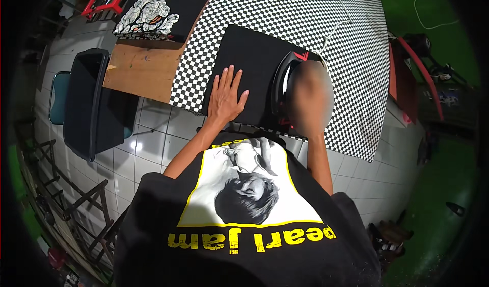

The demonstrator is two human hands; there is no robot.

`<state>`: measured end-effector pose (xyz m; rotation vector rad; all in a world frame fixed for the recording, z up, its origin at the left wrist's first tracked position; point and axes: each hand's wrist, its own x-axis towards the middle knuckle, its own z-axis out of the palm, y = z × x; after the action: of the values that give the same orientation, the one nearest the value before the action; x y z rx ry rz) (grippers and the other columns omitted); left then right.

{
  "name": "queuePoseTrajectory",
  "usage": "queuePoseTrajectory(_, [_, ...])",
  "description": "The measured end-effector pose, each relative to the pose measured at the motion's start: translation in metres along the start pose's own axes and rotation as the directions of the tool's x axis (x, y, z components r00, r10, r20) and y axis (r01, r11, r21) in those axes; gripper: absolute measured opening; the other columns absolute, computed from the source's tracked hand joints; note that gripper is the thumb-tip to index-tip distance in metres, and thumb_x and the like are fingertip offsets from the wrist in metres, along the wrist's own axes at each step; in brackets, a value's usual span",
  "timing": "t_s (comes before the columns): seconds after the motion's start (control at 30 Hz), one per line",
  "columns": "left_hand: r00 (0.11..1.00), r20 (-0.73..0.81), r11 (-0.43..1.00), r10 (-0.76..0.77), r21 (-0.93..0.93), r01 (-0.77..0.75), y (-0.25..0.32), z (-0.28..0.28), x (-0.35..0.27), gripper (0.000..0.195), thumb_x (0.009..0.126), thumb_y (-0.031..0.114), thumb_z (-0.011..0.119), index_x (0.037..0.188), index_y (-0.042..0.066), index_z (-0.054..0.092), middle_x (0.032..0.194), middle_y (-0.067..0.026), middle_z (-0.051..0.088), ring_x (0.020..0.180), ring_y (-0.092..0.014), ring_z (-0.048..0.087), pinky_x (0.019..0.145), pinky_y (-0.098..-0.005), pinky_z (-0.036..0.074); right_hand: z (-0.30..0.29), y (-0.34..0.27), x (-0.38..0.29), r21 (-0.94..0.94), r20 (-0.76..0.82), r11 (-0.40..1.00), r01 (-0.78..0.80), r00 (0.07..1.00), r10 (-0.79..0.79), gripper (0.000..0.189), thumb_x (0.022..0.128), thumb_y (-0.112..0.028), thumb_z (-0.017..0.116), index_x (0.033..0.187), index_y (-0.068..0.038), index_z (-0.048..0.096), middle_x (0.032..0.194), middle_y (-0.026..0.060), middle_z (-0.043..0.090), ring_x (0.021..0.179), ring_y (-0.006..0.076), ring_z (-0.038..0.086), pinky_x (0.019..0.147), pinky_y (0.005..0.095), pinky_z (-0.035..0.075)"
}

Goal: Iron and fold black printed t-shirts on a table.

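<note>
A black folded cloth, seemingly a garment, (244,54) lies on the checkered cover (359,58) of a table. Spread flat on its left part, my left hand (228,96) presses with fingers apart and holds nothing. A clothes iron (282,81) with a dark body and a light stripe rests on the cloth's right part. Over the iron's handle is my right hand (310,98), closed around it as far as the blur lets me see. The iron's pale cord (329,37) runs from its far end up across the cover.
Left of the cover, bare wood (143,69) shows, with black printed fabric (149,16) stacked beyond. A black plastic tub (86,103) sits on the left near a green chair (59,96). Red-edged furniture (420,73) stands at right.
</note>
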<state>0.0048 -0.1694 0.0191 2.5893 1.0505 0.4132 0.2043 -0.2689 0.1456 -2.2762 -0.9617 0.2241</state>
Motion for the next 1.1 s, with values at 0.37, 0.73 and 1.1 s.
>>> queuePoseTrajectory(0.37, [0.999, -0.034, 0.998, -0.008, -0.059, 0.006, 0.001, 0.002, 0.0, 0.067, 0.1, 0.039, 0.053, 0.155, 0.005, 0.036, 0.162, -0.0221, 0.03, 0.151, -0.036, 0.027, 0.124, -0.0501, 0.019, 0.041, 0.013, 0.047, -0.033, -0.093, 0.993, 0.114, 0.989, -0.116, 0.048, 0.093, -0.022, 0.059, 0.139, -0.011, 0.061, 0.061, 0.0202, 0.061, 0.051, 0.0272, 0.056, 0.058, 0.0431, 0.045])
queuePoseTrajectory(0.73, [0.995, -0.066, 0.997, -0.081, -0.018, 0.08, -0.002, -0.005, -0.013, 0.069, 0.099, 0.04, 0.054, 0.155, 0.005, 0.035, 0.161, -0.0211, 0.033, 0.15, -0.037, 0.029, 0.12, -0.0596, 0.018, 0.061, -0.028, 0.05, 0.052, 0.057, 0.987, 0.149, 0.987, -0.152, 0.05, 0.09, -0.017, 0.06, 0.139, -0.009, 0.06, 0.094, 0.0246, 0.073, 0.06, 0.0271, 0.067, 0.066, 0.0392, 0.052])
queuePoseTrajectory(1.1, [0.991, -0.064, 0.99, -0.119, -0.082, 0.114, -0.009, -0.008, -0.012, 0.061, 0.1, 0.039, 0.054, 0.149, 0.003, 0.046, 0.159, -0.0206, 0.036, 0.149, -0.037, 0.031, 0.12, -0.0589, 0.019, 0.062, -0.029, 0.033, 0.158, 0.158, 0.982, 0.104, 0.979, -0.129, 0.052, 0.09, -0.018, 0.06, 0.141, -0.01, 0.059, 0.102, 0.0238, 0.074, 0.056, 0.0139, 0.06, 0.061, 0.0329, 0.051])
